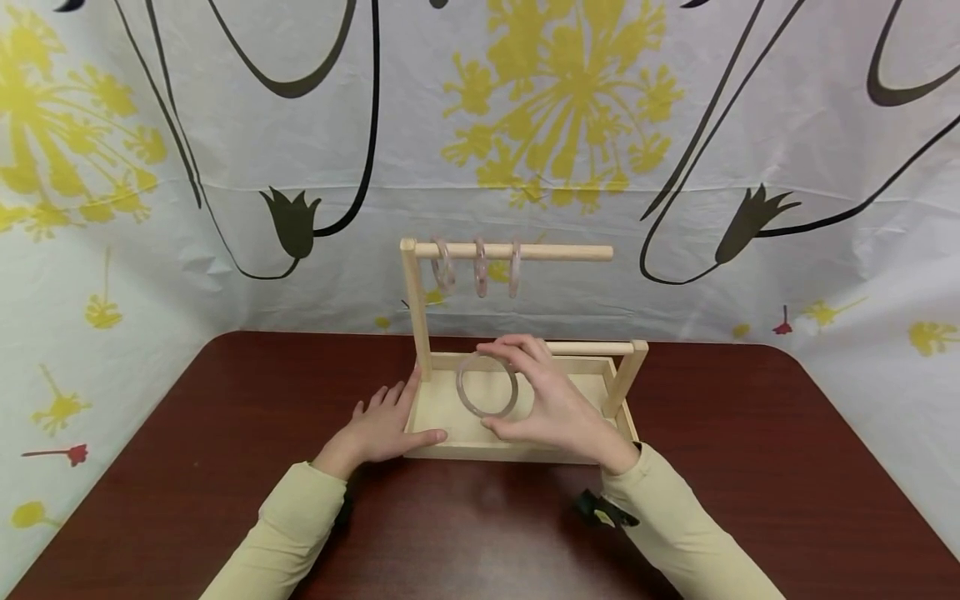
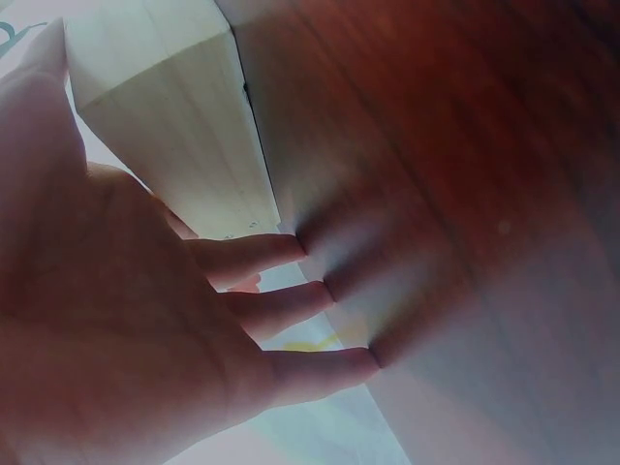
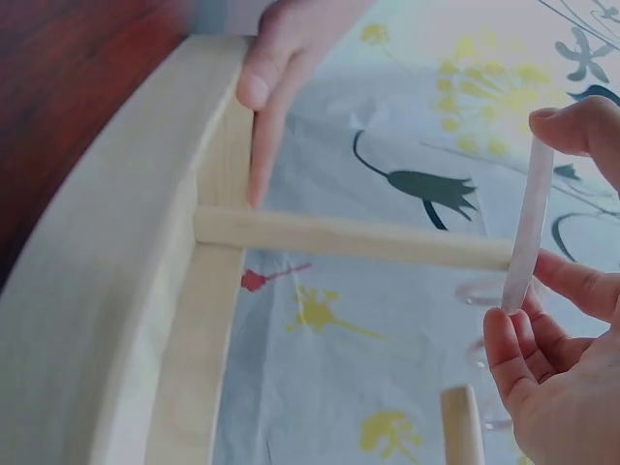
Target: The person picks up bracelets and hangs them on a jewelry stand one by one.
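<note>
A pale translucent bangle [image 1: 460, 390] is pinched between the thumb and fingers of my right hand [image 1: 558, 408], held up over the wooden tray stand [image 1: 480, 452]. In the right wrist view the bangle [image 3: 529, 228] appears edge-on, thumb at one end and fingertips at the other. My left hand [image 1: 381, 429] rests at the stand's left end, thumb over the front rim and fingers spread along the side. Three fingertips [image 2: 363, 360] touch the table in the left wrist view. Several similar bangles [image 1: 481, 268] hang from the stand's upper rod [image 1: 566, 252].
A shorter post [image 1: 627, 379] at the stand's right carries a lower rod [image 1: 592, 348], partly behind my right hand. The upper rod's right end is free, without a post. Under the stand lies a dark reddish table [image 1: 225, 433]; a patterned cloth [image 1: 360, 283] hangs behind.
</note>
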Action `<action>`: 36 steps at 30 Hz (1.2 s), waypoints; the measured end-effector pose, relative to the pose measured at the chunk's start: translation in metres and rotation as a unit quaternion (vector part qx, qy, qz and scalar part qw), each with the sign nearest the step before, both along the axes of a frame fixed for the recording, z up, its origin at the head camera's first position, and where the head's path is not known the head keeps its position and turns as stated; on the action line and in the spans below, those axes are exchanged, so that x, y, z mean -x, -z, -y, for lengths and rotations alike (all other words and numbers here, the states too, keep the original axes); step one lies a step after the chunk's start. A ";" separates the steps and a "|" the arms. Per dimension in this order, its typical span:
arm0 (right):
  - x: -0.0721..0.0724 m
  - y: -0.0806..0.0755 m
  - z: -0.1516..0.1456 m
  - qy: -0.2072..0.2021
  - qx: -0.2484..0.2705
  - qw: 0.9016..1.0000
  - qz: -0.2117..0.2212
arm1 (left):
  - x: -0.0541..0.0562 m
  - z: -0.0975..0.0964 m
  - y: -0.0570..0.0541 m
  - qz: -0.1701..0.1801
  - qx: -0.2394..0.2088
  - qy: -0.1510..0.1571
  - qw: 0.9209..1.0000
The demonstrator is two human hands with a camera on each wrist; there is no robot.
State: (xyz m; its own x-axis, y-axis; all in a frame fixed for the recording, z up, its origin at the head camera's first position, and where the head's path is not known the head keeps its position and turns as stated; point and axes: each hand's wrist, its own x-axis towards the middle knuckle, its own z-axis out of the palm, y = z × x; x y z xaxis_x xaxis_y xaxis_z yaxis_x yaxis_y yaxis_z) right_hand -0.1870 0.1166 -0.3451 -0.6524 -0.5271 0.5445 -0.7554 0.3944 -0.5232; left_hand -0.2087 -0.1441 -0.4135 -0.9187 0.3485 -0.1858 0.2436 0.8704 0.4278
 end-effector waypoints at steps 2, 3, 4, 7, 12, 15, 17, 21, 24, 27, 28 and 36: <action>0.000 -0.003 -0.004 0.003 0.006 1.000 -0.004 | 0.000 0.000 0.000 0.004 -0.003 0.000 1.000; 0.000 -0.004 -0.007 0.006 0.009 1.000 -0.009 | 0.000 0.001 0.000 0.005 -0.004 0.000 1.000; 0.001 -0.005 -0.009 0.007 0.012 1.000 -0.013 | 0.000 0.001 0.000 0.006 -0.005 0.001 1.000; 0.002 -0.008 -0.017 0.011 0.019 0.999 -0.026 | -0.001 0.001 0.000 0.008 -0.007 0.001 1.000; 0.003 -0.009 -0.032 0.032 0.009 0.999 -0.035 | -0.001 0.001 0.000 0.008 -0.009 0.002 1.000; 0.004 -0.010 -0.041 0.044 -0.001 0.998 -0.034 | -0.001 0.001 -0.001 0.009 -0.012 0.004 1.000; 0.005 -0.011 -0.048 0.051 -0.005 0.998 -0.032 | -0.001 0.001 -0.001 0.009 -0.014 0.004 1.000; 0.006 -0.012 -0.060 0.066 -0.003 0.997 -0.029 | -0.001 0.001 -0.002 0.009 -0.014 0.004 1.000; 0.006 -0.013 -0.070 0.082 0.000 0.996 -0.032 | -0.002 0.001 -0.002 0.010 -0.014 0.004 1.000; 0.006 -0.016 -0.079 0.097 0.000 0.995 -0.037 | -0.002 0.001 -0.003 0.010 -0.013 0.003 1.000; 0.006 -0.018 -0.081 0.103 -0.002 0.994 -0.039 | -0.002 0.001 -0.004 0.010 -0.013 0.003 1.000; 0.007 -0.031 -0.102 0.137 0.006 0.990 -0.042 | -0.003 0.000 -0.004 0.009 -0.013 0.002 1.000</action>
